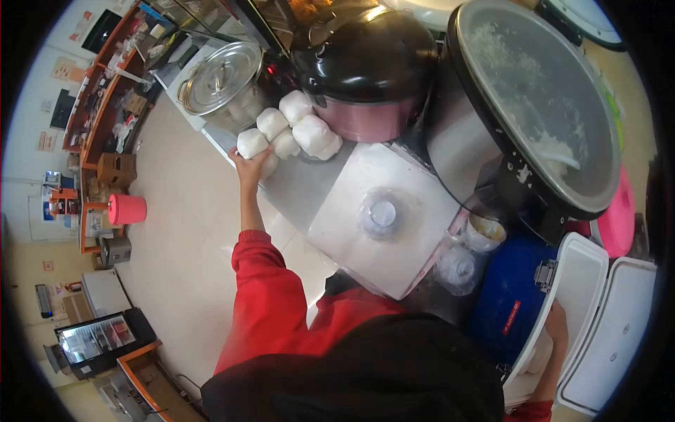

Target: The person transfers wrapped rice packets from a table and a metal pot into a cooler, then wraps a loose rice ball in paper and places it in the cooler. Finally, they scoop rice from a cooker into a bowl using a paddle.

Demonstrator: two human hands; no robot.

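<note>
My left hand (250, 166) is closed around a round white rice bundle (252, 143) at the edge of a heap of several similar wrapped bundles (311, 133). They lie on the metal counter in front of a pot and a pink cooker. On the right, my right hand (556, 322) reaches down inside a blue and white cooler box (508, 302) whose lid (610, 336) is swung open. Whitish packs (540, 353) lie beside that hand in the box. Its fingers are partly hidden, so whether they grip anything cannot be made out.
A lidded steel pot (223, 79), a pink cooker with a black lid (373, 70) and a large open rice cooker (541, 105) line the counter. A clear wrapped cup (382, 212) sits on a white board (337, 235). A pink bin (128, 209) stands on the floor.
</note>
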